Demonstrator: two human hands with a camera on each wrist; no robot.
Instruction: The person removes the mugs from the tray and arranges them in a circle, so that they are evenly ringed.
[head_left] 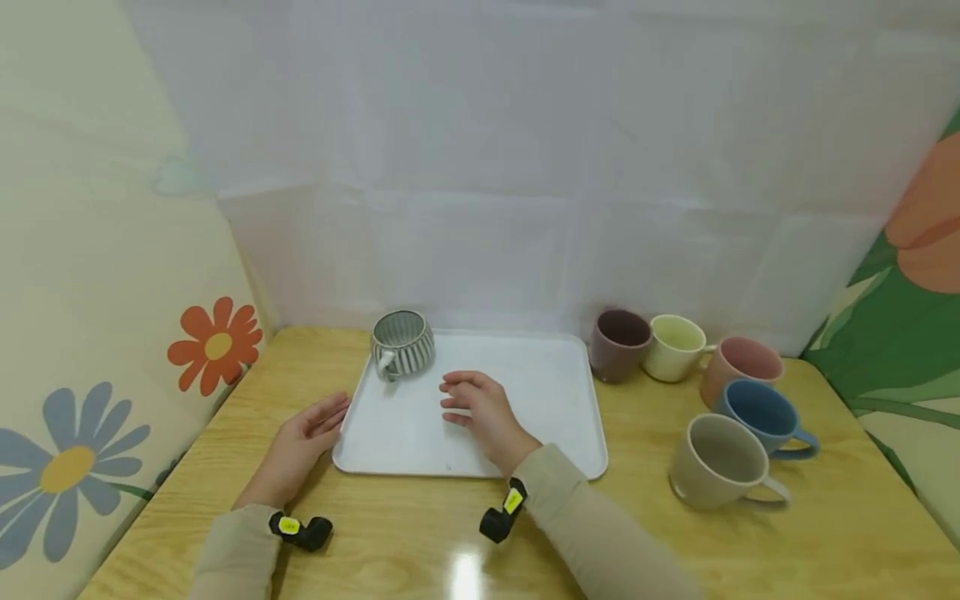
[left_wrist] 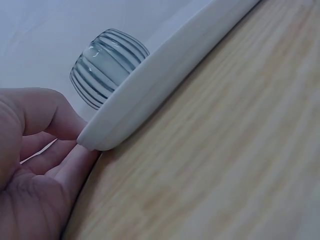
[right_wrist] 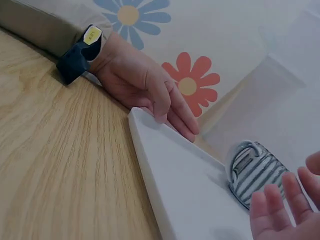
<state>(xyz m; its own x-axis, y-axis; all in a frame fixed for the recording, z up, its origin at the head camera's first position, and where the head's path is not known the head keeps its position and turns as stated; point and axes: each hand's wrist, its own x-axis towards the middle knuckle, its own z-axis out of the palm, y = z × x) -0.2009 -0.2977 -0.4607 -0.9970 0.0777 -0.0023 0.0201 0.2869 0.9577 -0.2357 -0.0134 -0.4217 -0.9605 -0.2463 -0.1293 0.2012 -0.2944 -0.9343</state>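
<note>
A white tray (head_left: 525,417) lies on the wooden table, and a grey-and-white ribbed mug (head_left: 412,354) stands upright at its back left corner, handle toward the front. At the tray's left edge, my left hand (head_left: 303,446) holds the rim, its thumb over the lip and its other fingers along the outside. In the left wrist view, the fingertips (left_wrist: 75,127) meet right at the rim. My right hand (head_left: 487,417) is over the middle of the tray with loosely bent fingers and holds nothing. It is to the right of the ribbed mug, apart from it.
Right of the tray stand a purple mug (head_left: 618,350), a pale green mug (head_left: 671,354), a pink mug (head_left: 723,371), a blue mug (head_left: 761,417) and a beige mug (head_left: 712,475). A white sheet (head_left: 487,208) hangs behind the table, with flowered cloth (head_left: 90,292) on the left side.
</note>
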